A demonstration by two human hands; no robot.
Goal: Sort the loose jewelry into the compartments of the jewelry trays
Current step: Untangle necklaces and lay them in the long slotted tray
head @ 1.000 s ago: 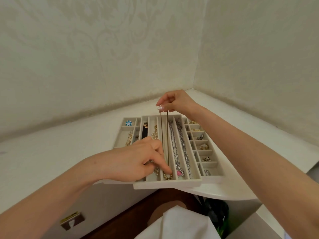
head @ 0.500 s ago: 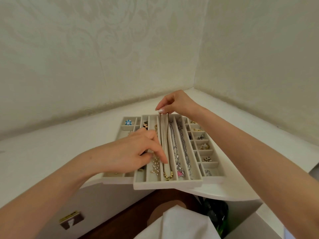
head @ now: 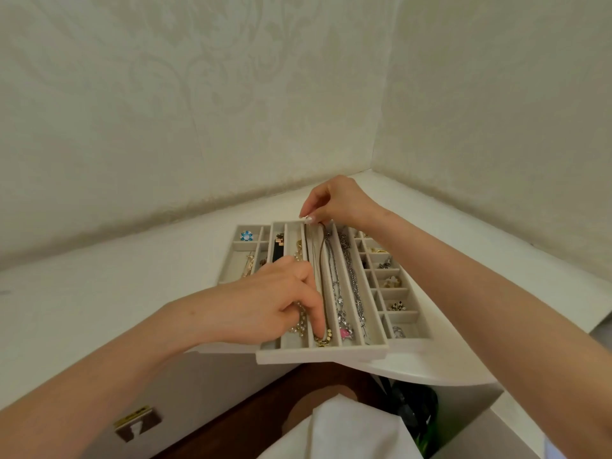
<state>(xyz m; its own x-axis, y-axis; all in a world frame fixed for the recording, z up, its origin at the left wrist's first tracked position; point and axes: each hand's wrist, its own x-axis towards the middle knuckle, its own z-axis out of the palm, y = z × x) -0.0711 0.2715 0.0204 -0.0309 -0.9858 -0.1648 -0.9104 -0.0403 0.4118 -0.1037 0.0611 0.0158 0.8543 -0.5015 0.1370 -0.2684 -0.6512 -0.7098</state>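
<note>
A thin brown cord necklace (head: pixel 322 260) with gold beads (head: pixel 324 337) at its near end lies along the middle long slot of the grey necklace tray (head: pixel 318 356). My right hand (head: pixel 337 202) pinches the cord's far end at the tray's back edge. My left hand (head: pixel 268 304) rests over the tray's left slots, its index finger pressing down next to the gold beads. Silver chains (head: pixel 352 283) fill the slots to the right; a pearl strand (head: pixel 299 323) lies partly under my left hand.
A tray of small compartments (head: pixel 412 318) with earrings and rings sits at the right, and another tray (head: pixel 231 270) with a blue flower ring (head: pixel 246 235) at the left. All rest on a white corner desk (head: pixel 99 299); the middle tray overhangs its front edge.
My right hand has lowered the cord's far end from above the tray down into the slot. My left index finger stays by the gold beads.
</note>
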